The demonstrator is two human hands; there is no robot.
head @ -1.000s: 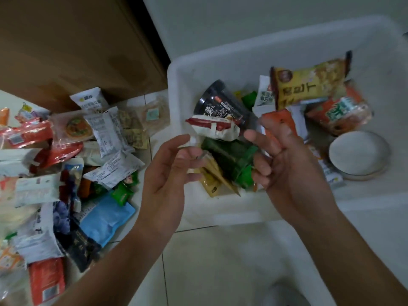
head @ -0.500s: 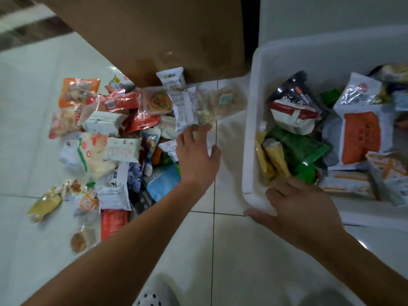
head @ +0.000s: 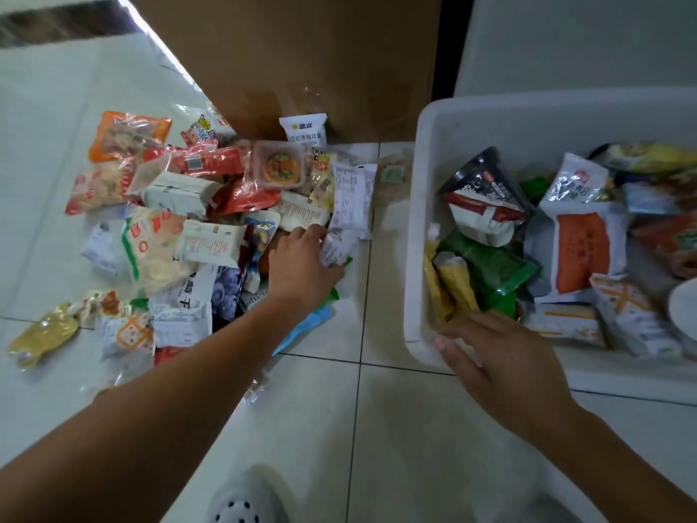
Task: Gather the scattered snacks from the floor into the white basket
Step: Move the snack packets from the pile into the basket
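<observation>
A pile of scattered snack packets (head: 196,235) covers the tiled floor at left. My left hand (head: 301,266) rests on the pile's right edge, its fingers closing around a small white printed packet (head: 335,249). The white basket (head: 422,228) stands at right, holding several snacks, among them a green bag (head: 490,266) and an orange-and-white packet (head: 581,251). At the basket's near left corner, my right hand (head: 501,364) hovers with fingers spread, holding nothing.
A brown cardboard box (head: 294,62) stands behind the pile against the wall. A white perforated shoe (head: 241,500) shows at the bottom edge. A white round lid (head: 684,307) lies in the basket at far right. Bare floor tiles (head: 377,428) lie between my arms.
My left hand has left the basket, crossed to the floor pile and closed on a small white packet. My right hand has drawn back to the basket's near corner, empty.
</observation>
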